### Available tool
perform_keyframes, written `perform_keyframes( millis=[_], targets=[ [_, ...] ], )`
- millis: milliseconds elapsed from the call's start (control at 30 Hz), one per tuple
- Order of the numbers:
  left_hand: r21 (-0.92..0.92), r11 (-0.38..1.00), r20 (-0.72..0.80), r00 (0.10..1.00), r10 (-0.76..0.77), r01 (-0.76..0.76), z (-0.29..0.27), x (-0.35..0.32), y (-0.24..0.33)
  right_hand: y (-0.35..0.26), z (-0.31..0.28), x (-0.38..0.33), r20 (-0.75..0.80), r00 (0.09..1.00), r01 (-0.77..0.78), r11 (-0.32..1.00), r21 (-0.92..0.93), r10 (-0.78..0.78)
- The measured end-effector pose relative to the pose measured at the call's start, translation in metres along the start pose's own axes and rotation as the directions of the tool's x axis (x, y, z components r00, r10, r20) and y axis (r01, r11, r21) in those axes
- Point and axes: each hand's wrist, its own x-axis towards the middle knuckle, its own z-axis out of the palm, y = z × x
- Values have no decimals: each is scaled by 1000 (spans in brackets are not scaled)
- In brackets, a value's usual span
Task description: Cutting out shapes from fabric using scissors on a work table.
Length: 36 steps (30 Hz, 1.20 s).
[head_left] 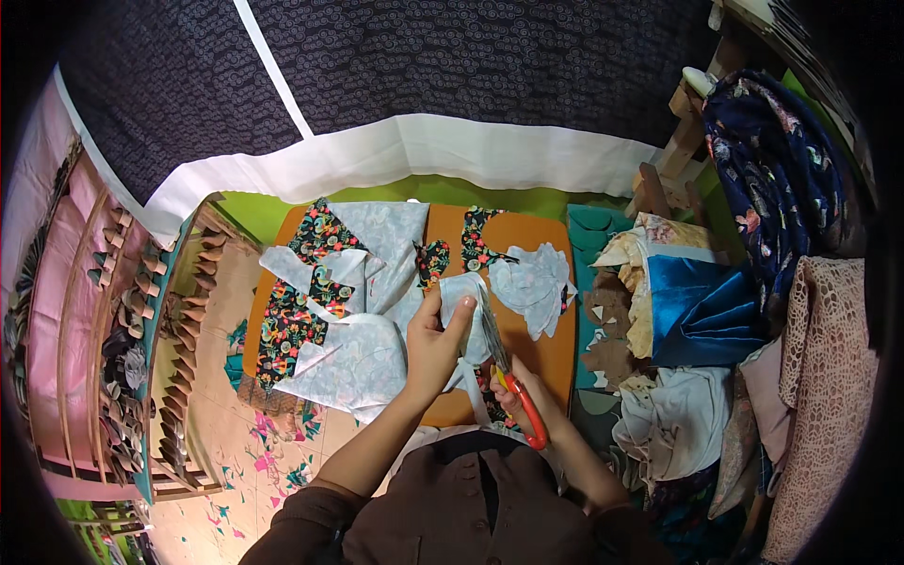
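My left hand (438,344) pinches a pale fabric piece (460,288) between thumb and fingers above the table. In my right hand (529,388) is a pair of scissors (533,419) with red and yellow handles. Their blades point up and away, along the right edge of the held piece; whether they are closed on it I cannot tell. Beyond and to the left lies a dark floral cloth (292,325), partly folded over so its pale underside (353,358) shows. A stack of cut pale pieces (529,287) rests to the right of my left hand.
The orange table (546,363) stands before me. Folded fabrics, including a shiny blue one (702,311), crowd the right side, with a lace cloth (824,377) hanging there. A rack of shoe-like forms (184,344) stands left. Colourful scraps (268,457) litter the floor.
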Motion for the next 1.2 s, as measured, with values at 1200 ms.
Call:
perform_keyframes(
  millis=[1200],
  targets=[
    [9, 1000, 88, 996, 13, -14, 2, 2, -1, -12, -7, 3, -115, 987, 103, 992, -69, -110]
  ],
)
